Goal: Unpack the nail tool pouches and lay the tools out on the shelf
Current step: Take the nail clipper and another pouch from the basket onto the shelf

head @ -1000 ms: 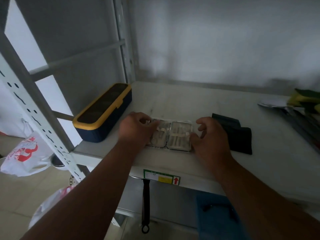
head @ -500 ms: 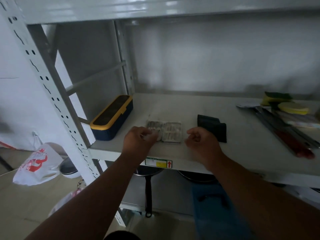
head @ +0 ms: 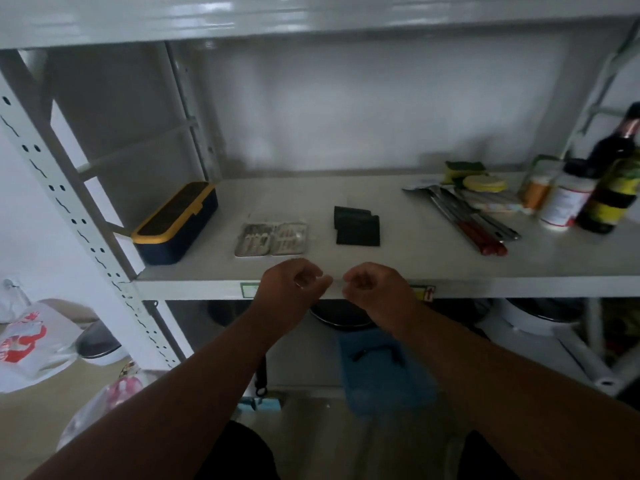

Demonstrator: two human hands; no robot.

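Note:
An open silver nail tool case (head: 271,239) lies flat on the white shelf (head: 433,265) near its front edge, with small metal tools in both halves. To its right lie two stacked black pouches (head: 356,226). My left hand (head: 291,285) and my right hand (head: 374,287) hover side by side in front of the shelf's front edge, below the case. Both have loosely curled fingers and hold nothing. Neither hand touches the case or the pouches.
A navy box with a yellow rim (head: 175,225) stands at the shelf's left end. Red-handled utensils (head: 474,223), sponges (head: 464,169), a white jar (head: 564,202) and dark bottles (head: 616,181) fill the right end. A perforated upright (head: 69,216) stands left; pans sit below.
Both hands let go of the open case and drew back off the shelf to its front edge. The view pulled back and up, showing the whole shelf.

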